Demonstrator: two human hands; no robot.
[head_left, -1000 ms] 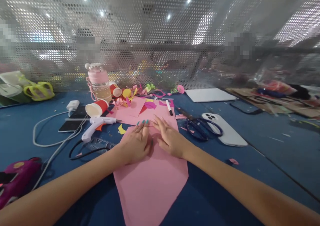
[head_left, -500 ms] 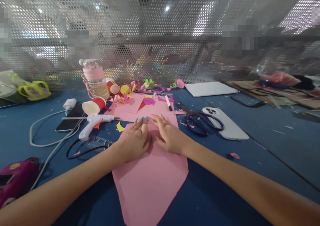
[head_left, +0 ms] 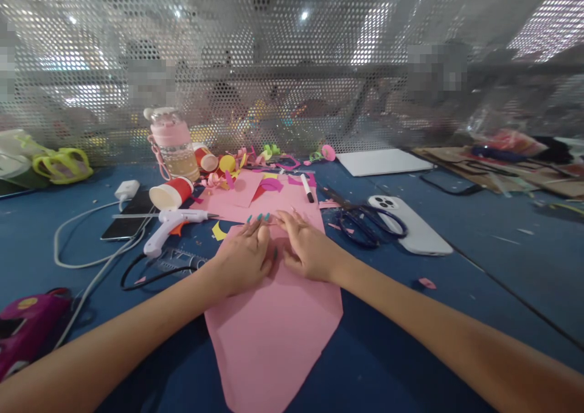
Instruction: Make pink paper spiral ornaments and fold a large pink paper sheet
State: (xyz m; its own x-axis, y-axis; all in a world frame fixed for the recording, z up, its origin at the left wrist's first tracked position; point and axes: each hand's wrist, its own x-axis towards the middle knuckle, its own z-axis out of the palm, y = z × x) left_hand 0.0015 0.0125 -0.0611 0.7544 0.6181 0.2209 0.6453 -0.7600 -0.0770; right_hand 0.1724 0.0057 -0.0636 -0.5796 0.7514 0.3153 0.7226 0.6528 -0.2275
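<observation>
A pink paper sheet (head_left: 274, 334) lies on the blue table in front of me. My left hand (head_left: 244, 258) rests flat on its far end, fingers stretched forward, nails painted teal. My right hand (head_left: 306, 249) lies beside it, fingers pressing the paper's far edge. The two hands touch each other at the thumbs. More pink paper (head_left: 255, 203) lies just beyond the fingertips.
A white glue gun (head_left: 171, 225) and cable lie left; a red paper cup (head_left: 172, 193), pink bottle (head_left: 173, 144) and coloured scraps (head_left: 237, 170) behind. Black marker (head_left: 306, 188), dark scissors (head_left: 365, 223) and white phone (head_left: 410, 224) sit right. A perforated screen stands at the back.
Both hands have stayed pressed on the paper's far end; the view dropped slightly between the first frame and the later ones.
</observation>
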